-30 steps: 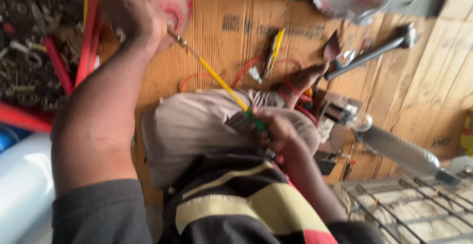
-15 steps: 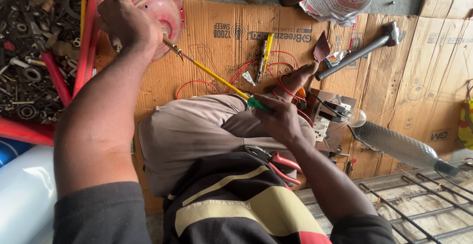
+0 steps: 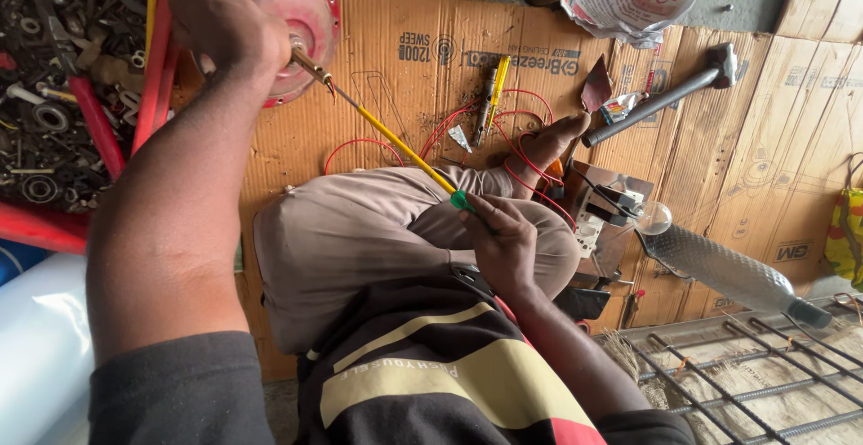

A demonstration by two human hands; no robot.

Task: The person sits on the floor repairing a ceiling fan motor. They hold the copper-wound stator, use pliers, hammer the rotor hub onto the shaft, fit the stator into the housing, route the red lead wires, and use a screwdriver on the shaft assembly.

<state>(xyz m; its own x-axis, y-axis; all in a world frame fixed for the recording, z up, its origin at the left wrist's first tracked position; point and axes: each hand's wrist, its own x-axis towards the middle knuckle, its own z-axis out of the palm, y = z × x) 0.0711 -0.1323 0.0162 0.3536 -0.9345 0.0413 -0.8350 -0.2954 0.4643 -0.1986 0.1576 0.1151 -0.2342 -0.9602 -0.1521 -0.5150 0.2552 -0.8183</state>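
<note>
Seen from above, a person sits cross-legged on flattened cardboard (image 3: 395,94) laid over the floor, working on a round red motor housing (image 3: 292,13) at the top left of the view. Their left hand (image 3: 225,27) is closed over the near edge of the housing, fingers curled around it to steady it. Their right hand (image 3: 499,243) is clamped on the green handle end of a long yellow screwdriver (image 3: 395,144), which runs diagonally up and left from the lap to the housing, where its brassy tip meets the metal just beside the left hand. Whether the tip is seated in a screw cannot be told from here. Judging from this pose, the work would go best with the tool kept in line with whatever it engages, the left hand holding the housing firm so it cannot turn, and pressure kept along the shaft so the tip does not slip towards the fingers close by. Loose red wires (image 3: 467,121) curl on the cardboard near the person's foot, with a second yellow-handled tool (image 3: 493,90) lying among them. A hammer (image 3: 665,94) lies further right, well apart, and a heap of dark metal parts (image 3: 54,94) sits to the left.
</note>
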